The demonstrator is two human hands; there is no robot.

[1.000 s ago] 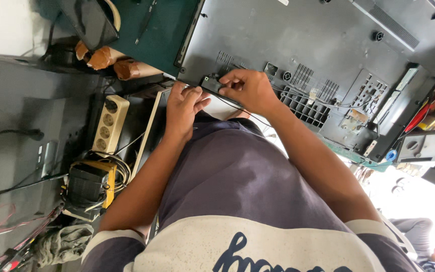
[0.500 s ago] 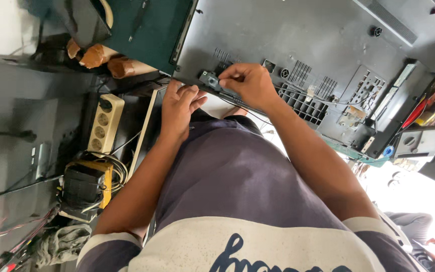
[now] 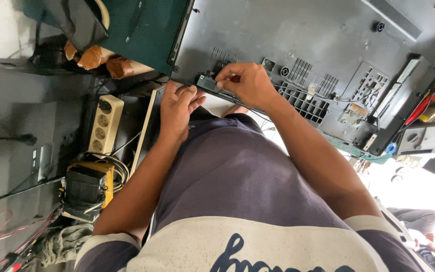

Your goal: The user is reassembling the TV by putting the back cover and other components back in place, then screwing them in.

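A large grey back panel of a flat screen [image 3: 298, 35] lies on a green bench. My right hand [image 3: 245, 83] is at its near edge, with the fingertips pinched on a small black part [image 3: 206, 80] fixed there. My left hand [image 3: 177, 107] lies just to the left and below, fingers straight and together, its tips against the panel's edge under that part. It holds nothing that I can see. My forearms and dark shirt fill the lower half of the view.
A beige power strip [image 3: 104, 126] and a yellow-and-black box with coiled cables [image 3: 86, 184] sit at the left. Red-handled tools [image 3: 426, 103] and a dark small box [image 3: 421, 138] lie at the right. Another person's legs [image 3: 419, 219] show at the bottom right.
My right hand has settled its pinch on the black part at the panel's edge. The left hand has stayed beneath it, and the view has shifted slightly.
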